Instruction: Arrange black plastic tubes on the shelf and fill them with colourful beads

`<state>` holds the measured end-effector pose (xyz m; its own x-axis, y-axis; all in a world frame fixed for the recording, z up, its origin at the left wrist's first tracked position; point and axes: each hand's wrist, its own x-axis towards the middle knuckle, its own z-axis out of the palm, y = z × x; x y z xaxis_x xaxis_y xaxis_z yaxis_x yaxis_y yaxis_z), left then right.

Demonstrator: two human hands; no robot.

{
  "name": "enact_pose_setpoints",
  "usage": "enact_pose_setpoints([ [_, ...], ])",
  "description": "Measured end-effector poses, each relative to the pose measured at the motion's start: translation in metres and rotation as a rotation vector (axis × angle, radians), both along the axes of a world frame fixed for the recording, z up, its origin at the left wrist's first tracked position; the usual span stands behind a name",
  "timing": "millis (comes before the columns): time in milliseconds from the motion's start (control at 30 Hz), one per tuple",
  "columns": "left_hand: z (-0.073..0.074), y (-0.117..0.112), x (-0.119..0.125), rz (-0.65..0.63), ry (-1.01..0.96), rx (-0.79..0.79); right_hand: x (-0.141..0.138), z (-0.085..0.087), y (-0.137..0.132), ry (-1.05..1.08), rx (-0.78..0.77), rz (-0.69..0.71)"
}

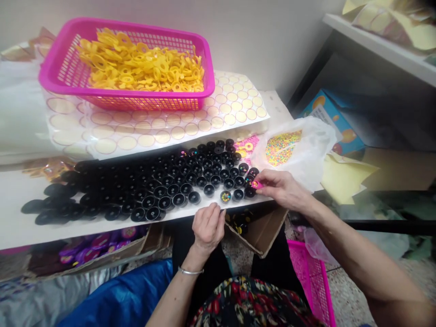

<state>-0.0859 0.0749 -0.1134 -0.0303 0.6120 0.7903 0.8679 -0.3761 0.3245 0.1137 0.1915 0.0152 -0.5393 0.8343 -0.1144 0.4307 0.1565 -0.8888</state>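
My right hand (279, 188) pinches a small pink cup (256, 185) with colourful beads in it, tilted over the black round cups at the right end of the group. My left hand (208, 227) is closed at the table's front edge, fingertips together; whatever they may hold is hidden. Just beyond it stands a black cup filled with beads (225, 196). Many open black cups (179, 200) stand in rows across the white table (190, 211); a few at the right contain beads. Beside my right hand, a white plastic bag (315, 136) holds loose multicoloured beads (282, 147).
A pink basket (146, 103) of yellow ring-shaped parts (143, 63) rests on sheets of round stickers (235, 102). Pink beads (250, 145) lie behind the cups. A cardboard box (262, 231) sits below the table edge, a blue box (330, 120) at right.
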Motion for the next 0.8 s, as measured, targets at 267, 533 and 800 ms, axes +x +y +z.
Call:
enact_pose_setpoints([
  [267, -0.001, 0.0, -0.001, 0.017, 0.014, 0.02, 0.002, -0.006, -0.016, -0.438, 0.34, 0.116],
  [533, -0.001, 0.002, -0.002, 0.016, 0.026, 0.024, -0.01, -0.006, -0.02, -0.833, 0.58, 0.224],
  [800, 0.007, -0.006, 0.018, -0.027, 0.121, 0.049, -0.017, 0.001, -0.022, -0.899, 0.658, 0.273],
])
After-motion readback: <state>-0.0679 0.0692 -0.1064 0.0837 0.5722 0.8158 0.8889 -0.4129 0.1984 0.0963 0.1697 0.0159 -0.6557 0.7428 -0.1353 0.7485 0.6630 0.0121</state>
